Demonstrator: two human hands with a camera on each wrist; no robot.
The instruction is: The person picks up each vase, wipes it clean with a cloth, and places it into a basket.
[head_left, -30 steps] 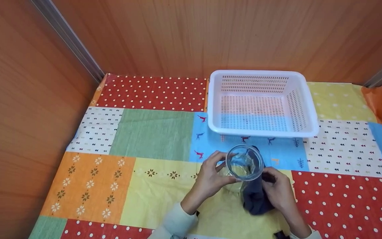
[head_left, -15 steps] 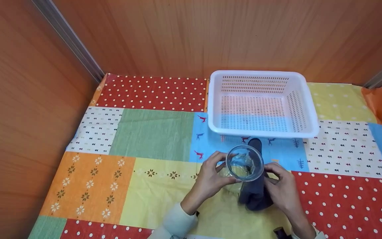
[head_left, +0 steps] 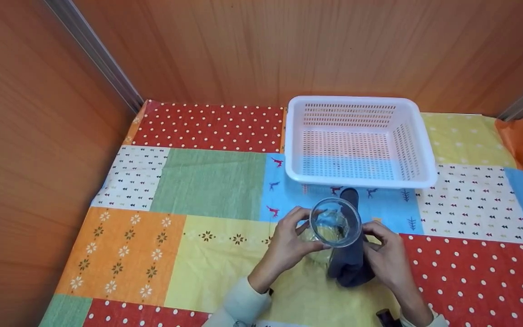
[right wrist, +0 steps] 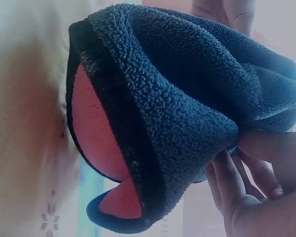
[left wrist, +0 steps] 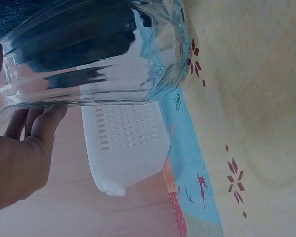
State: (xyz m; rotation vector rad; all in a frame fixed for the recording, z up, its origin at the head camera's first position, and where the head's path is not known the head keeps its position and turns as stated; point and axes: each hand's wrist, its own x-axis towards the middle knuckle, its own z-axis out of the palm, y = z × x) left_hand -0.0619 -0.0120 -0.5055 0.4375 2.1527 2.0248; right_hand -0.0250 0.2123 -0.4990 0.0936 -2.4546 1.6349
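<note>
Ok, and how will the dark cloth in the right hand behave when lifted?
The dark cloth will likely flop and drape, since it bunches into loose folds. It is probably light, as the right hand has it in a thumb-and-finger pinch. Its fuzzy pile suggests it should not slip easily.
</note>
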